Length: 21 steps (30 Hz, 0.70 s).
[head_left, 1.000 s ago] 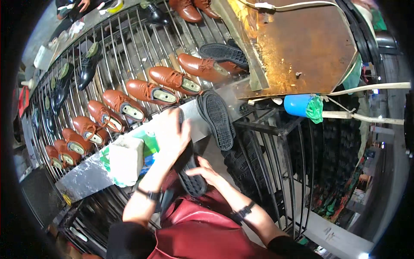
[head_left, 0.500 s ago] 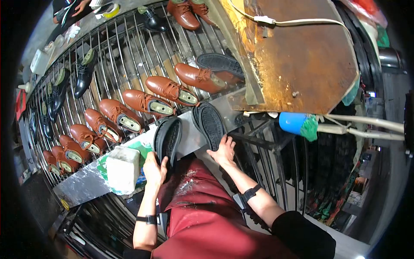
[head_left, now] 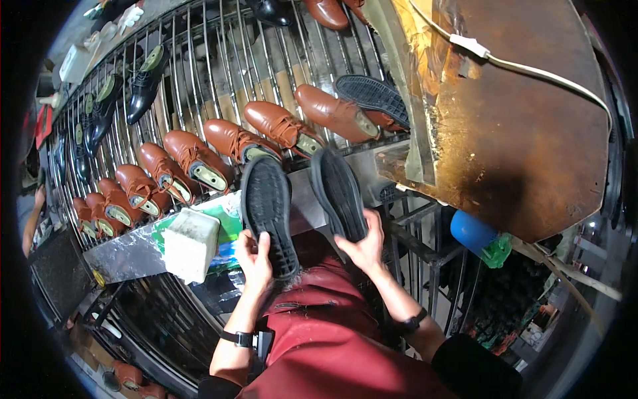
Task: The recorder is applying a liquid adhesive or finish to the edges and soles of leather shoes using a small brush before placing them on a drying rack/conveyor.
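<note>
My left hand (head_left: 255, 259) grips the near end of a black rubber shoe sole (head_left: 267, 211), tread side up. My right hand (head_left: 364, 245) holds a second black sole (head_left: 337, 193) the same way, just to the right. Both soles lie side by side over the shiny metal ledge (head_left: 126, 249) in front of me, toes pointing away. Beyond them a row of brown leather shoes (head_left: 279, 126) sits on the curved wire rack (head_left: 219, 73). A third black sole (head_left: 372, 96) rests on the rack at the row's right end.
A white block-shaped container (head_left: 191, 243) stands on green packaging on the ledge, left of my left hand. Black shoes (head_left: 143, 83) lie farther left on the rack. A rusty brown board (head_left: 525, 126) with a white cable fills the right. A blue cylinder (head_left: 473, 233) sits beneath it.
Earlier one sole lay on the ledge while both hands worked another near my lap. Now both soles are side by side on the ledge, one in each hand, and the view has moved closer.
</note>
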Each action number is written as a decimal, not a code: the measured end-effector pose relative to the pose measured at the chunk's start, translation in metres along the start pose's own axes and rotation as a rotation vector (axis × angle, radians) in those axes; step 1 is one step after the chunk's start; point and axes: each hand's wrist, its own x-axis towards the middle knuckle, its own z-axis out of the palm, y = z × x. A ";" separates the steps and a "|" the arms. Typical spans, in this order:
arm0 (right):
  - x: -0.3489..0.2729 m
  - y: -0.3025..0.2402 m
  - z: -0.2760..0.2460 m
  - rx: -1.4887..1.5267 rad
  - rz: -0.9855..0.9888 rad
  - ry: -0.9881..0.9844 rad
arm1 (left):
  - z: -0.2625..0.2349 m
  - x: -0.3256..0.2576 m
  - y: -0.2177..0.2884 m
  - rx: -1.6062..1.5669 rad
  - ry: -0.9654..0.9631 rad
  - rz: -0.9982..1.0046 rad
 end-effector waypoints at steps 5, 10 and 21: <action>0.140 -0.084 0.068 -0.240 -0.063 -0.184 | 0.020 0.108 0.015 -0.098 0.245 0.114; 0.210 -0.124 0.139 -0.692 -0.320 -0.340 | 0.035 0.233 -0.018 -0.199 0.291 -0.289; -0.077 0.035 0.186 0.657 1.093 -0.485 | -0.053 0.054 -0.077 0.896 -0.194 0.024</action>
